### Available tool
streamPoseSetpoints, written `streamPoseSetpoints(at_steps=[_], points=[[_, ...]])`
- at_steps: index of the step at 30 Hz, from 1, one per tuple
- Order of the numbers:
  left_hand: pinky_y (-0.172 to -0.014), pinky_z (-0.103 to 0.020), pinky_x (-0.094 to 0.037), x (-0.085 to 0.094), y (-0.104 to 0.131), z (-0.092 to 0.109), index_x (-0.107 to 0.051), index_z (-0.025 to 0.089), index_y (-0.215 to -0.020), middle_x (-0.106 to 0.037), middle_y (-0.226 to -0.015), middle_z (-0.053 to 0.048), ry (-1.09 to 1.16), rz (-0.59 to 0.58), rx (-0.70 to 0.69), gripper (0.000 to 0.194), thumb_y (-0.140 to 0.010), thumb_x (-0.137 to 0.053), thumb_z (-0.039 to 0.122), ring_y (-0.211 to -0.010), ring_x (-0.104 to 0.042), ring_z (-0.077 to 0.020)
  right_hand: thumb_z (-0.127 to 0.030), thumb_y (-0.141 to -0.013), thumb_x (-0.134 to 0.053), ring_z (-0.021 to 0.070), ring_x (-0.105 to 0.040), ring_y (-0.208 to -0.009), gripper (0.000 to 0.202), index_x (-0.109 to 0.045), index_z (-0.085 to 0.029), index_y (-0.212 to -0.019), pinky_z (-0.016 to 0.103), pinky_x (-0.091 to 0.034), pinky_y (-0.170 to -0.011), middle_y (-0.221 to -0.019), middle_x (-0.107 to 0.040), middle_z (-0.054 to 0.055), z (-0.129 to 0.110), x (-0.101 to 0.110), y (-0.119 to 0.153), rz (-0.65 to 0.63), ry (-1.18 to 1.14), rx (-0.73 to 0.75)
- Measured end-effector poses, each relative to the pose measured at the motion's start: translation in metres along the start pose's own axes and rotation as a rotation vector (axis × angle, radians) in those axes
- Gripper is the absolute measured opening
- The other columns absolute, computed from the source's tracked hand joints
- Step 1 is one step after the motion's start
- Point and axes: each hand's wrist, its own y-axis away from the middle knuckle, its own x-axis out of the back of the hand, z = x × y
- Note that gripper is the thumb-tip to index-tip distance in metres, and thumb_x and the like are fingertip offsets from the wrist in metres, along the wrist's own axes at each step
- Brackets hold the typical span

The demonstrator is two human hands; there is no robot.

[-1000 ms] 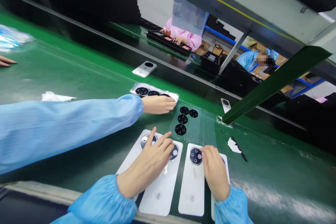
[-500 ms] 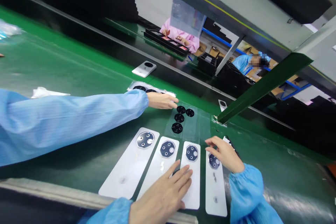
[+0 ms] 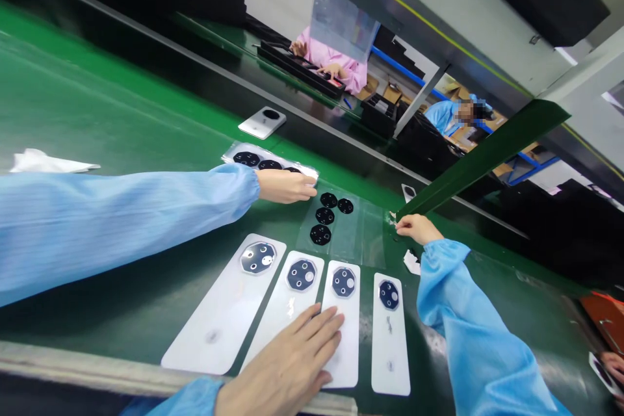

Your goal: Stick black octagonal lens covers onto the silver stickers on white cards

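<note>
Four white panels (image 3: 227,307), five to eight o'clock, run lengthwise toward roughly twelve to one. The left hand (image 3: 295,357) lies flat on them, fingers loosely apart; the right hand's (image 3: 420,229) grip, near four, I can't tell. Dark discs (image 3: 343,282) mark far ends.

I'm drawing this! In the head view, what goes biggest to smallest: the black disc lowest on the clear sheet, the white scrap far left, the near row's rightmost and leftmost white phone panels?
1. Leftmost white phone panel
2. Rightmost white phone panel
3. White scrap
4. Lowest black disc
The panels may really match in size.
</note>
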Motion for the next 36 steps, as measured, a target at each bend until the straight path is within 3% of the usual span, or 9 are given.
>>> streamPoseSetpoints(at_steps=[5, 9, 14, 18, 22, 25, 29, 32, 36], points=[[-0.099, -0.036, -0.042, -0.001, 0.000, 0.001, -0.056, 0.017, -0.119, -0.060, -0.127, -0.008, 0.003, -0.019, 0.009, 0.031, -0.092, -0.046, 0.027, -0.113, -0.058, -0.0227, -0.030, -0.091, -0.056, 0.0164, -0.062, -0.086, 0.021, -0.059, -0.015, -0.104, 0.036, -0.053, -0.075, -0.103, -0.062, 0.005, -0.002, -0.028, 0.006, -0.039, -0.080, -0.032], [-0.099, -0.035, -0.043, -0.001, -0.001, 0.000, -0.056, 0.018, -0.118, -0.061, -0.125, -0.007, 0.014, -0.010, 0.021, 0.029, -0.091, -0.047, 0.026, -0.114, -0.057, -0.0219, -0.028, -0.089, -0.058, 0.0131, -0.061, -0.073, 0.015, -0.061, -0.014, -0.090, 0.031, -0.052, -0.069, -0.086, -0.063, 0.001, -0.012, -0.019, 0.024, -0.003, -0.244, 0.000], [-0.091, -0.036, -0.047, 0.004, -0.013, 0.010, -0.058, 0.018, -0.106, -0.065, -0.111, -0.008, 0.124, 0.050, 0.087, 0.020, -0.091, -0.046, 0.024, -0.104, -0.059, -0.0229, -0.029, -0.084, -0.056, 0.0121, -0.058, -0.065, 0.010, -0.055, -0.018, -0.082, 0.024, -0.050, -0.062, -0.075, -0.060, -0.002, -0.053, -0.017, 0.109, 0.042, -0.547, 0.121], [-0.060, -0.028, -0.049, 0.007, -0.032, 0.028, -0.055, 0.018, -0.090, -0.061, -0.084, -0.004, 0.361, 0.116, 0.181, 0.017, -0.094, -0.043, 0.030, -0.072, -0.058, -0.0171, -0.043, -0.081, -0.061, 0.0128, -0.053, -0.064, 0.027, -0.053, -0.019, -0.071, 0.023, -0.045, -0.057, -0.070, -0.056, 0.000, -0.088, -0.055, 0.181, -0.010, -0.927, 0.208], [-0.054, -0.024, -0.043, -0.001, -0.044, 0.040, -0.050, 0.017, -0.073, -0.054, -0.069, -0.001, 0.438, 0.173, 0.091, 0.028, -0.096, -0.033, 0.017, -0.062, -0.051, -0.0137, -0.054, -0.078, -0.062, 0.0111, -0.044, -0.058, 0.040, -0.050, -0.019, -0.065, 0.023, -0.039, -0.053, -0.065, -0.049, -0.002, -0.092, -0.093, 0.211, 0.150, -1.130, 0.186], [-0.053, -0.019, -0.041, -0.004, -0.049, 0.042, -0.052, 0.017, -0.071, -0.055, -0.068, 0.000, 0.577, 0.092, 0.136, 0.027, -0.093, -0.038, 0.011, -0.061, -0.052, -0.0113, -0.049, -0.082, -0.061, 0.0134, -0.049, -0.061, 0.030, -0.059, -0.020, -0.074, 0.024, -0.041, -0.055, -0.069, -0.053, 0.001, -0.080, -0.105, 0.218, 0.320, -1.134, 0.277], [-0.058, -0.013, -0.041, -0.004, -0.059, 0.045, -0.060, 0.017, -0.069, -0.058, -0.067, 0.004, 0.875, -0.158, 0.308, 0.021, -0.086, -0.052, 0.009, -0.062, -0.055, -0.0070, -0.037, -0.085, -0.061, 0.0152, -0.053, -0.064, 0.018, -0.063, -0.026, -0.100, 0.025, -0.043, -0.054, -0.079, -0.057, 0.004, -0.067, -0.109, 0.226, 0.499, -1.067, 0.419], [-0.059, -0.011, -0.042, -0.009, -0.068, 0.049, -0.064, 0.015, -0.065, -0.057, -0.059, 0.006, 1.061, -0.275, 0.380, 0.027, -0.087, -0.050, 0.009, -0.058, -0.055, -0.0051, -0.030, -0.087, -0.060, 0.0145, -0.053, -0.061, 0.012, -0.065, -0.027, -0.097, 0.025, -0.041, -0.052, -0.075, -0.055, 0.003, -0.061, -0.108, 0.232, 0.500, -0.983, 0.472], [-0.056, -0.011, -0.043, -0.017, -0.077, 0.051, -0.066, 0.014, -0.065, -0.056, -0.053, 0.006, 1.142, -0.314, 0.387, 0.027, -0.087, -0.052, 0.010, -0.053, -0.055, -0.0049, -0.024, -0.088, -0.058, 0.0142, -0.055, -0.063, 0.007, -0.065, -0.024, -0.086, 0.025, -0.044, -0.055, -0.075, -0.056, 0.002, -0.046, -0.095, 0.231, 0.415, -0.953, 0.408]])
